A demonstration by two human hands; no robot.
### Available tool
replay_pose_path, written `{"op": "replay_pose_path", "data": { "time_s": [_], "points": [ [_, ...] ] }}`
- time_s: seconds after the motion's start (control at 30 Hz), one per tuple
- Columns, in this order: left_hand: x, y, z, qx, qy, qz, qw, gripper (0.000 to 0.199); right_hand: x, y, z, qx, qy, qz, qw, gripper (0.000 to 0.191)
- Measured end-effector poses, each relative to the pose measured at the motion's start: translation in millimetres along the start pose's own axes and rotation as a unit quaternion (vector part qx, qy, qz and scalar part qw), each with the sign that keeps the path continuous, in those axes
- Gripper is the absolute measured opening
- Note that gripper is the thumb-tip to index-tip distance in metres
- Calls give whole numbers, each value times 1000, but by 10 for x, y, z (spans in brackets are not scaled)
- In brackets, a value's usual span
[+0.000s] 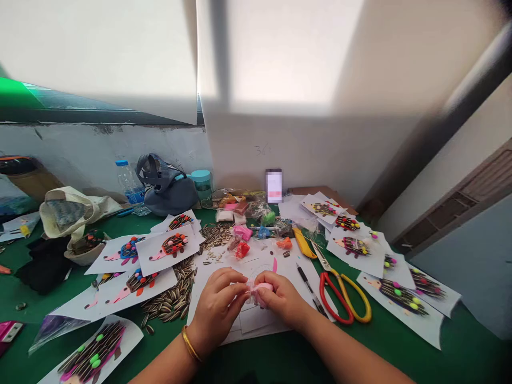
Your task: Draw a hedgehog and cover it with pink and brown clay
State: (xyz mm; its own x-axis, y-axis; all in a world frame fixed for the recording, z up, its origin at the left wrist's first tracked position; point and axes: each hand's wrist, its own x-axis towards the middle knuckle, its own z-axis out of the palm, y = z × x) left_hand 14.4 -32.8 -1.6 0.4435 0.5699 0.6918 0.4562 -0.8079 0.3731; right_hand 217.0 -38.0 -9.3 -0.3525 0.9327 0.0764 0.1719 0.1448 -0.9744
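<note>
Over a white sheet of paper [256, 333], both hands meet on a lump of pink modelling clay [265, 287] with clear plastic wrap around it. My left hand [216, 301], with a gold bangle at the wrist, pinches the plastic at the lump's left side. My right hand [286, 298] has its fingers closed round the clay from the right. A pink clay strip [274, 265] lies on the paper just beyond the fingers, beside a faint pencil drawing. Wrapped red clay [241, 250] and orange clay [284, 243] sit farther back.
To the right lie a black pen [308, 285], scissors [344, 298] with red and yellow handles and a yellow cutter [304, 244]. Striped sunflower seeds [176, 293] are heaped at left. Hedgehog pictures [168, 248] on white paper flank both sides. A phone [274, 185] stands behind.
</note>
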Motion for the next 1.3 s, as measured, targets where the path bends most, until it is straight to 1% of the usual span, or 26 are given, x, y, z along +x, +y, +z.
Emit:
{"op": "replay_pose_path", "data": {
  "time_s": [0.17, 0.33, 0.4, 0.57, 0.7, 0.77, 0.87, 0.93, 1.03, 1.1, 1.3],
  "points": [
    [-11, -33, 16, 24, -2, -2, 1000, 19, 6, 13, 3, 42, 2, 12, 999, 22],
    [0, -12, 25, 32, -22, 8, 999, 15, 5, -13, 43, 112, -39, 30, 992, 20],
    [11, -3, 20, 29, -32, 12, 999, 11, 5, -22, 50, 122, -48, 37, 991, 20],
    [29, -11, -11, 21, -23, 14, 999, 7, 11, -9, 19, 106, -38, 38, 993, 24],
    [9, -22, -31, 31, -18, 0, 999, 9, 4, 18, -18, 104, -29, 36, 994, 28],
    [-8, -19, -29, 34, -13, -8, 999, 14, -2, 29, -26, 99, -27, 29, 994, 29],
    [-26, -9, -9, 3, -7, -19, 1000, 22, -4, 39, -24, 82, -24, 20, 996, 29],
    [-27, -5, 11, -27, -8, -36, 999, 24, -5, 40, -19, 72, -22, 17, 997, 28],
    [-21, -9, 34, -53, -22, -73, 996, 25, -10, 33, -16, 78, -20, 22, 996, 26],
    [-23, -16, 42, -63, -32, -83, 994, 26, -14, 29, -17, 89, -22, 23, 996, 26],
    [-54, -37, 39, -74, -25, -79, 994, 16, -8, 30, -15, 73, -30, 16, 997, 25]
  ]
}}
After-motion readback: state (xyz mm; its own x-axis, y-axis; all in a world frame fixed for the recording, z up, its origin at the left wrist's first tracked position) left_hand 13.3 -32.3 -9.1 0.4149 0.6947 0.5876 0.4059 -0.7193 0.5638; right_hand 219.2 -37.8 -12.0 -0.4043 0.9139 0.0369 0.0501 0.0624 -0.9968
